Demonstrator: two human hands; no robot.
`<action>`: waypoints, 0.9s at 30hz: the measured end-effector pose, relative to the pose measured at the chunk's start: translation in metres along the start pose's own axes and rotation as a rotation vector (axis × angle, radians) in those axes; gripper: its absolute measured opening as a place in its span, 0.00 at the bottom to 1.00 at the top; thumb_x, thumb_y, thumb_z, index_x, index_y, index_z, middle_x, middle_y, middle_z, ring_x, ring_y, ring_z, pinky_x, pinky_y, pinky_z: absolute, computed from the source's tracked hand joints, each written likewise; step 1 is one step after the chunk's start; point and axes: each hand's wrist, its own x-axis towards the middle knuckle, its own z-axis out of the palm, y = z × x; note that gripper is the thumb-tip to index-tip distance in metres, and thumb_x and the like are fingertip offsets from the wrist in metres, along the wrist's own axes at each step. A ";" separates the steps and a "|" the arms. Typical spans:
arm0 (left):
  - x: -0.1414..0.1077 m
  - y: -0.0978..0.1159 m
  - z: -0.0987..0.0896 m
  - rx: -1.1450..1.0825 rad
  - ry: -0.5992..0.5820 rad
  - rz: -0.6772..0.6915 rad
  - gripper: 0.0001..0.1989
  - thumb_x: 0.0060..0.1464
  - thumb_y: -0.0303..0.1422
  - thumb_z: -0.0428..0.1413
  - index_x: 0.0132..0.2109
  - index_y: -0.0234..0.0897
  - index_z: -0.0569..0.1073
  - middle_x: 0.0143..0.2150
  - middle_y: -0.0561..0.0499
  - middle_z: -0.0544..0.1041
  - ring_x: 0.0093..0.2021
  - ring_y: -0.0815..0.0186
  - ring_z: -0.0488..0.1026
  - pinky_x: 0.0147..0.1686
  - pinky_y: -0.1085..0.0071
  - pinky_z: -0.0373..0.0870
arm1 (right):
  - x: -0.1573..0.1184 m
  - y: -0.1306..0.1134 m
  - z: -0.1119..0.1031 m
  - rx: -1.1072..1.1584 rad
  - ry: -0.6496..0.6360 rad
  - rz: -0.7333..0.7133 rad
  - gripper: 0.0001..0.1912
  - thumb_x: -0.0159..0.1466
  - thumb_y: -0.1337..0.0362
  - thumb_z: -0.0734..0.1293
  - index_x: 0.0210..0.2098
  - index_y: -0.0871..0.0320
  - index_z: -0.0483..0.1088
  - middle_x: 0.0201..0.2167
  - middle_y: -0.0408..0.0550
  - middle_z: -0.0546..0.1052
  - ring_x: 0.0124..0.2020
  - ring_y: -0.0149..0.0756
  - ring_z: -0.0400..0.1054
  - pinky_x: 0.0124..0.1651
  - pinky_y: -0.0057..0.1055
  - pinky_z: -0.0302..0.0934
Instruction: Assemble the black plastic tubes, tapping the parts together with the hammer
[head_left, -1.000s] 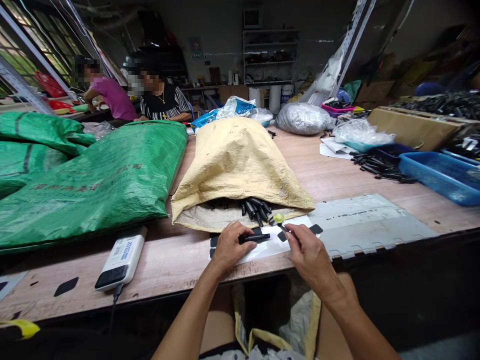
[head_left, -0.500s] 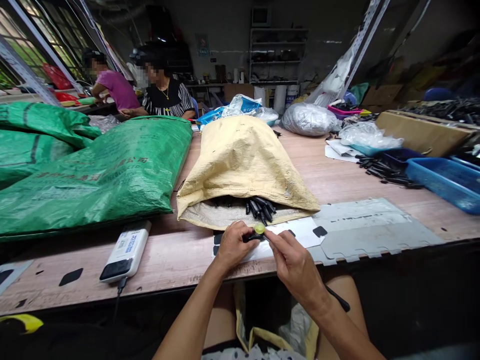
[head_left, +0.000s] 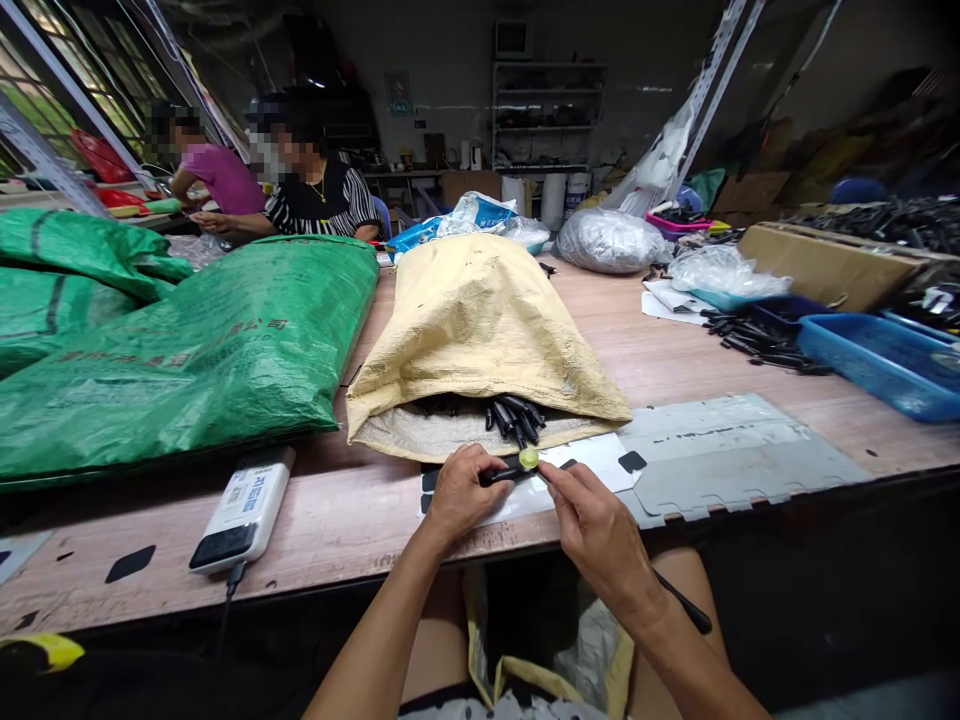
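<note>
My left hand (head_left: 466, 488) is closed on a black stick-like part (head_left: 504, 472) just in front of the cream sack's mouth. A small round yellow-green piece (head_left: 529, 458) sits at the part's right end. My right hand (head_left: 592, 515) pinches a thin dark tool, its tip at that piece; a dark handle (head_left: 684, 603) shows behind the wrist. Several black parts (head_left: 516, 418) lie in the opening of the cream sack (head_left: 480, 320). Beneath the hands is a white sheet (head_left: 600, 465) with black patches.
A green sack (head_left: 225, 350) and a white power bank (head_left: 246, 508) with a cable are at the left. A grey board (head_left: 720, 450), a blue tray (head_left: 885, 362) and piled black parts (head_left: 757, 340) are at the right. Two people sit behind the green sack.
The black part in my left hand has shifted slightly right, with more of it showing. My right hand has moved a little right too. The whole view has shifted slightly.
</note>
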 end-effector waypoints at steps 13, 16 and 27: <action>-0.001 0.000 -0.003 0.017 -0.028 0.023 0.07 0.48 0.28 0.61 0.37 0.40 0.74 0.34 0.53 0.73 0.37 0.62 0.68 0.41 0.66 0.63 | 0.020 0.069 -0.008 -0.362 0.147 0.197 0.14 0.67 0.66 0.63 0.49 0.53 0.76 0.38 0.47 0.75 0.38 0.37 0.66 0.40 0.33 0.56; -0.001 -0.001 -0.003 0.008 -0.028 0.025 0.08 0.48 0.28 0.61 0.38 0.39 0.73 0.35 0.53 0.73 0.38 0.62 0.69 0.41 0.66 0.64 | 0.020 0.072 -0.002 -0.421 0.159 0.179 0.14 0.67 0.67 0.63 0.49 0.53 0.76 0.37 0.48 0.75 0.40 0.40 0.63 0.41 0.34 0.53; -0.002 -0.001 -0.002 0.025 -0.030 0.044 0.07 0.49 0.28 0.61 0.38 0.39 0.73 0.35 0.53 0.74 0.38 0.62 0.69 0.41 0.66 0.64 | 0.019 0.062 0.004 -0.522 0.192 0.178 0.15 0.67 0.67 0.61 0.51 0.54 0.72 0.37 0.49 0.72 0.40 0.41 0.62 0.40 0.35 0.49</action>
